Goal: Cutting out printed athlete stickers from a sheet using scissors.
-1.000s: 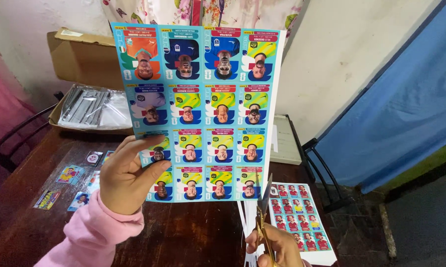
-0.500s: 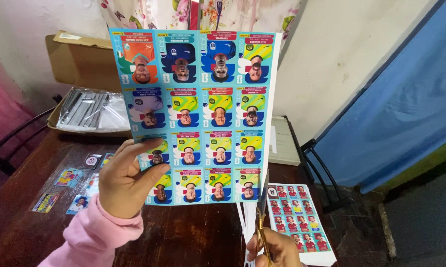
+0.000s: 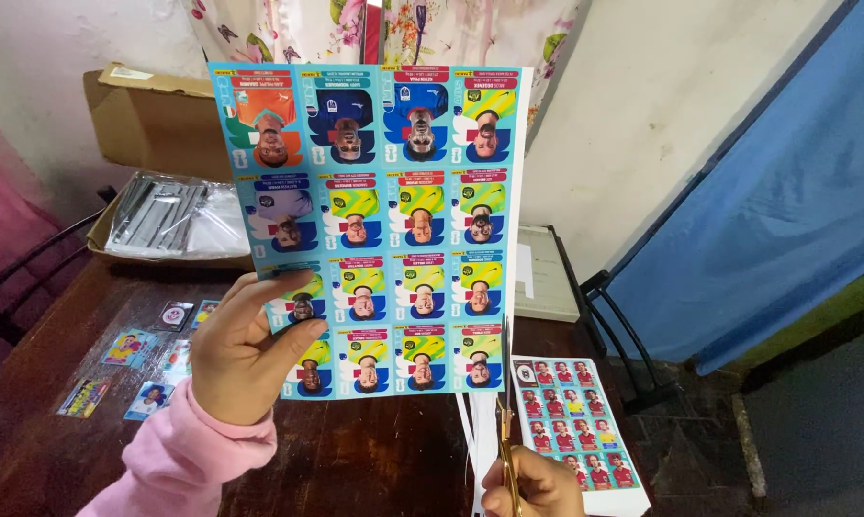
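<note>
Holding a big sheet of picture cards (image 3: 379,225) up in the air, my left hand (image 3: 245,359) pinches its lower left corner with thumb and fingers closed on it. My right hand (image 3: 532,488) is low at the bottom edge, wrapped around yellow scissors (image 3: 504,440), and the blades point up at the sheet's bottom right edge.

I think the cut could go crooked. The sheet is held by one corner only, so it may bend or swing, and the blades might slice into a card picture. The thin white strips (image 3: 470,440) hanging by the scissors could also get in the way.

The sheet is flat and shiny, light blue, with four rows of four small cards. Each card shows a person in a bright shirt, and they all look upside down from here. The right edge has a white border.

Under it is the dark wooden table (image 3: 374,460). Another sheet with red cards (image 3: 575,431) lies there, and a few loose cards (image 3: 130,345) lie well apart on the left.
</note>
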